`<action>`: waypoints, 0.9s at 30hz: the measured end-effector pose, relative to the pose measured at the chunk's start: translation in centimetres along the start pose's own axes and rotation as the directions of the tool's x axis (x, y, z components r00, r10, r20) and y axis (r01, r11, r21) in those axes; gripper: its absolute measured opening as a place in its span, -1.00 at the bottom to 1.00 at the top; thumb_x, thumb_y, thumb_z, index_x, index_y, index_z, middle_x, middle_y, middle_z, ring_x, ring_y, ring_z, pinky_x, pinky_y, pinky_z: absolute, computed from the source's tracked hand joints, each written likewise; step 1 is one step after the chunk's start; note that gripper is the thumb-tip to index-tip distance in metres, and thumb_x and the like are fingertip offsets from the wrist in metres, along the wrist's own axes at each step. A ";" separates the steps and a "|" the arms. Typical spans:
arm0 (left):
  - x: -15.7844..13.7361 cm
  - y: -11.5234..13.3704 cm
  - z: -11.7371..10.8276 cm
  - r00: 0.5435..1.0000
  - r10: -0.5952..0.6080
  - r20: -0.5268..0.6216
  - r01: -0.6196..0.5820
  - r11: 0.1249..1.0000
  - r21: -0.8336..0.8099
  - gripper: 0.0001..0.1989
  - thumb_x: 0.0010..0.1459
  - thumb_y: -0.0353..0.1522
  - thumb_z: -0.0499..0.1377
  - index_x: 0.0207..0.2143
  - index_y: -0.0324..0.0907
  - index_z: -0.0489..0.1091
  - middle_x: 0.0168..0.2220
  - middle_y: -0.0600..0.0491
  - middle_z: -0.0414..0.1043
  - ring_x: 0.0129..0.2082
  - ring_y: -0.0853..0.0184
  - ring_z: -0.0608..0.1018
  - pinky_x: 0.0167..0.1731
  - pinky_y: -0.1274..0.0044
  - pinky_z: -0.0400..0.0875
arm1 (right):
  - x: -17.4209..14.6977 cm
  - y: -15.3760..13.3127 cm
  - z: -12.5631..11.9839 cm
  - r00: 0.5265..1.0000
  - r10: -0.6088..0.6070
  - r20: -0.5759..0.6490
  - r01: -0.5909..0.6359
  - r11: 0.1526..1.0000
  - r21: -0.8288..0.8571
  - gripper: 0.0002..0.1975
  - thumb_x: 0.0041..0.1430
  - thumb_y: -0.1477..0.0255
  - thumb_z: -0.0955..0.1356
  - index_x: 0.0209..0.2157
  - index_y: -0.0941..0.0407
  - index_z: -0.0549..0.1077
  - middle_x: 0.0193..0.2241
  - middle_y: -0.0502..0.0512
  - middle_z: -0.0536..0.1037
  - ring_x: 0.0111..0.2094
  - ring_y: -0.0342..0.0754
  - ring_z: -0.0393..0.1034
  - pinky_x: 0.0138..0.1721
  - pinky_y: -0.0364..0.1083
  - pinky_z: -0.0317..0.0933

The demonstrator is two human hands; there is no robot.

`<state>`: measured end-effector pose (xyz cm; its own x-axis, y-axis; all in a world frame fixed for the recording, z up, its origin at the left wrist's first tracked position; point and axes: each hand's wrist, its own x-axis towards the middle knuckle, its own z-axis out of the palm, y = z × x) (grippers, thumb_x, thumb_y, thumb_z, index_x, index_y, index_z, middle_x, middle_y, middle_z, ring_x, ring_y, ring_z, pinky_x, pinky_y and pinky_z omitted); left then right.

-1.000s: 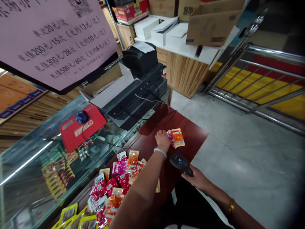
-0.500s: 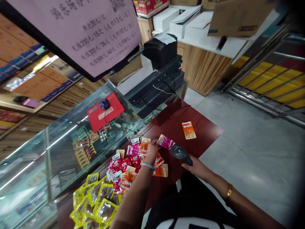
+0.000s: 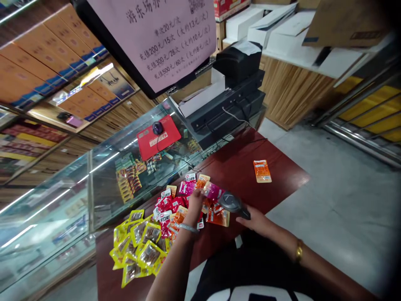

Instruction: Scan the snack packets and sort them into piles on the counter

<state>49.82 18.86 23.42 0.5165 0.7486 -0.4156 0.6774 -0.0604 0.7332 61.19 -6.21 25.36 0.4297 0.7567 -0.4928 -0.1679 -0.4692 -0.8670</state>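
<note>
Both hands [image 3: 196, 201] reach forward, slanting inward.

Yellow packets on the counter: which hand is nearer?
Left. The left hand, holding a pink packet, is right of the yellow packets; the right hand, gripping the scanner, is farther right.

The scene is viewed by one head-worn camera, set above and behind the left hand [image 3: 196, 200] and right hand [image 3: 257, 220] and faced forward and down; the hands are seen fairly near, the wooden cabinet [image 3: 293, 90] well beyond them.
</note>
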 end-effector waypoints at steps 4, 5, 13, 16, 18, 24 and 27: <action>0.8 1.7 -1.1 0.943 0.269 -0.193 -0.146 0.861 0.487 -0.67 0.19 -0.35 0.07 -0.01 -0.22 0.39 -0.11 -0.16 0.49 -0.07 0.11 0.50 -0.02 0.28 0.33 | -1.2 0.8 -1.0 0.996 0.046 -0.079 -0.044 0.999 0.029 -0.49 -0.01 0.22 0.44 -0.04 0.18 0.46 -0.26 0.14 0.62 -0.20 0.13 0.50 -0.12 0.06 0.38; 1.2 2.6 0.0 0.925 0.340 -0.168 -0.203 0.818 0.538 -0.66 0.20 -0.33 0.07 0.01 -0.23 0.37 -0.07 -0.18 0.47 -0.03 0.10 0.47 0.03 0.27 0.30 | -1.7 1.0 -1.5 0.992 0.062 -0.107 -0.058 0.998 0.040 -0.49 -0.01 0.21 0.44 -0.04 0.17 0.47 -0.28 0.12 0.61 -0.21 0.12 0.49 -0.14 0.05 0.38; 2.3 12.1 19.6 0.922 0.348 0.170 -0.384 0.766 0.515 -0.35 0.02 0.03 0.23 0.02 -0.24 0.33 0.00 -0.19 0.40 0.04 0.06 0.39 0.06 0.31 0.21 | -5.2 3.7 -5.7 0.942 0.136 -0.306 -0.118 0.990 0.075 -0.53 0.01 0.21 0.40 -0.08 0.18 0.49 -0.21 0.18 0.62 -0.17 0.16 0.49 -0.07 0.08 0.35; 2.3 14.4 24.2 0.955 0.261 0.144 -0.295 0.771 0.564 -0.26 -0.07 0.02 0.29 0.07 -0.22 0.27 0.08 -0.23 0.31 0.09 0.01 0.33 0.04 0.28 0.19 | -6.2 4.4 -6.7 0.927 0.152 -0.344 -0.129 0.988 0.089 -0.51 0.02 0.22 0.38 -0.04 0.19 0.46 -0.19 0.21 0.62 -0.16 0.16 0.49 -0.04 0.09 0.33; 2.6 15.1 25.6 0.953 0.257 0.158 -0.300 0.751 0.589 -0.37 -0.05 -0.08 0.30 0.02 -0.21 0.30 0.10 -0.23 0.29 0.09 0.01 0.32 0.03 0.29 0.18 | -6.6 4.6 -7.1 0.912 0.186 -0.367 -0.155 0.982 0.112 -0.52 0.02 0.23 0.37 -0.04 0.19 0.46 -0.19 0.21 0.63 -0.15 0.17 0.49 -0.03 0.11 0.33; 4.5 13.5 24.4 0.931 0.207 0.301 -0.317 0.868 0.382 -0.79 0.09 -0.34 0.23 -0.19 -0.17 0.41 -0.17 -0.15 0.51 -0.09 0.14 0.51 -0.06 0.37 0.30 | -6.1 4.5 -7.8 0.904 0.186 -0.384 -0.150 0.981 0.121 -0.48 -0.01 0.23 0.38 -0.03 0.22 0.46 -0.11 0.26 0.61 -0.08 0.21 0.48 0.04 0.14 0.30; 5.2 11.2 21.3 0.935 0.125 0.331 -0.139 0.990 0.019 -0.67 -0.02 -0.35 0.33 -0.16 -0.18 0.41 -0.19 -0.10 0.55 -0.21 0.23 0.57 -0.17 0.46 0.40 | -5.1 3.9 -7.6 0.919 0.167 -0.357 -0.145 0.986 0.086 -0.48 -0.01 0.19 0.38 -0.05 0.22 0.47 -0.14 0.24 0.62 -0.11 0.19 0.49 0.02 0.12 0.31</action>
<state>71.24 8.02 17.96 0.7409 0.4746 -0.4753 0.6091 -0.1765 0.7732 65.13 -15.37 25.03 0.6838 0.4545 -0.5708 -0.3045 -0.5331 -0.7894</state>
